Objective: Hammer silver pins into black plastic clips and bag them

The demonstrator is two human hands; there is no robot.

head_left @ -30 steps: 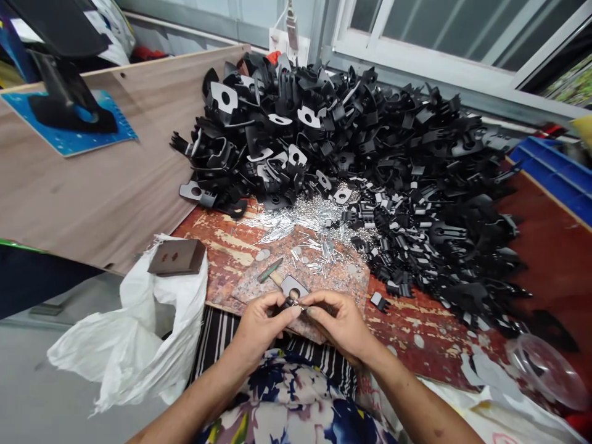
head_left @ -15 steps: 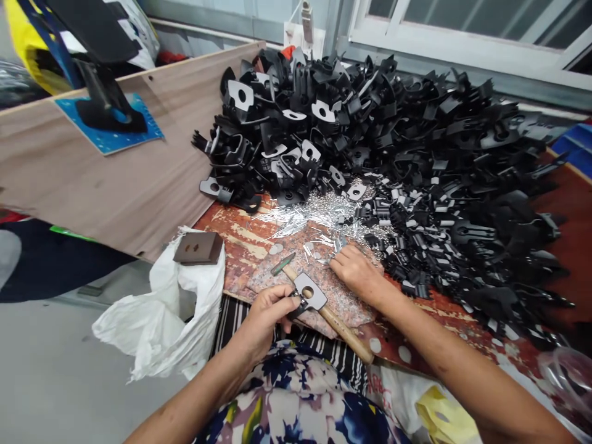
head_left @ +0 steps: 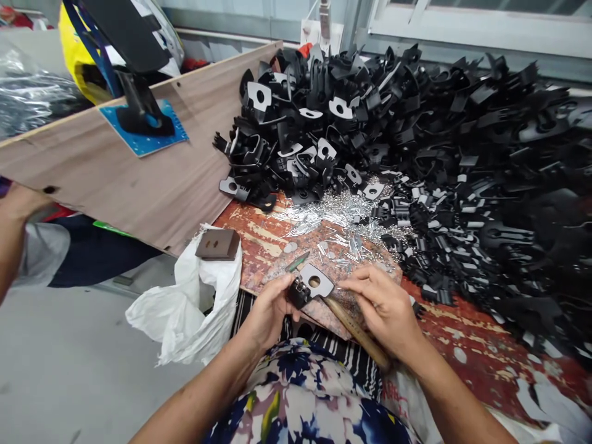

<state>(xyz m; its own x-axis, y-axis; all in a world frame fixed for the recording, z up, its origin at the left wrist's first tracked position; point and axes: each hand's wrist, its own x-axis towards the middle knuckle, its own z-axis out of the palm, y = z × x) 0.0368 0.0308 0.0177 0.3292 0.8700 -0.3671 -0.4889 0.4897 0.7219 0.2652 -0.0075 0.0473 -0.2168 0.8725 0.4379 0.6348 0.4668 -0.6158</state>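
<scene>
My left hand (head_left: 269,306) pinches a small black metal clip (head_left: 309,286) with a grey holed tab, held just above the near table edge. My right hand (head_left: 385,305) is beside it, fingers pinched together on a thin silver pin that is too small to see well. Under my hands lies a hammer (head_left: 345,310) with a wooden handle, on a speckled stone slab (head_left: 277,275). Loose silver pins (head_left: 340,222) are scattered a little beyond the slab. A huge heap of black clips (head_left: 416,142) covers the table behind.
A wooden board (head_left: 139,179) leans along the left, with a blue pad and black stand on it. A brown block (head_left: 218,243) sits on a white plastic bag (head_left: 194,296). Another person's arm (head_left: 12,228) shows at the far left edge.
My right hand reached out to the pin pile, then came back with fingers pinched beside the clip. The left hand kept hold of the clip. The camera shifted left.
</scene>
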